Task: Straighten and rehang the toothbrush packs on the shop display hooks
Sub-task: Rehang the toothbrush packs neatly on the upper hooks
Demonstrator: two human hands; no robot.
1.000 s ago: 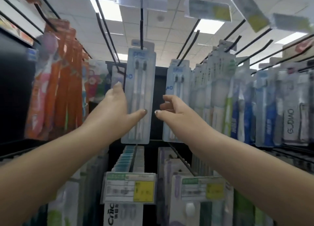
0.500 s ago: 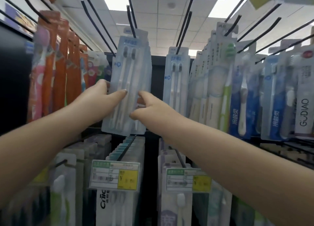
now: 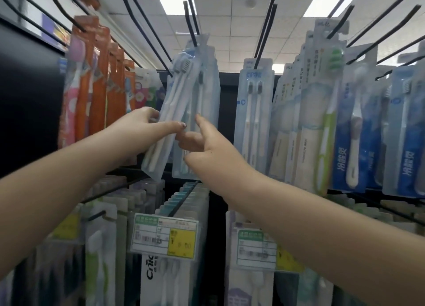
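Both hands are raised to a cluster of pale blue packs (image 3: 197, 112) hanging from a black hook (image 3: 190, 27) at 12 o'clock in the view. The front pack (image 3: 165, 126) is tilted, its lower end swung out toward 7 o'clock; the packs behind it hang nearly upright.

Left hand (image 3: 140, 131): its fingers (image 3: 151, 113) curl behind the tilted pack's left edge and the thumb lies across its face, so the pack is pinched.

Right hand (image 3: 207, 149): forefinger extended upward against the upright packs, the other fingers loosely curled; whether they grip a pack cannot be told, as the thumb area is partly hidden.

At 3 o'clock of the cluster another twin pack (image 3: 254, 112) hangs straight. Orange packs (image 3: 99, 82) hang at 9 o'clock. A price tag (image 3: 164, 239) sits on the lower row at 6 o'clock.
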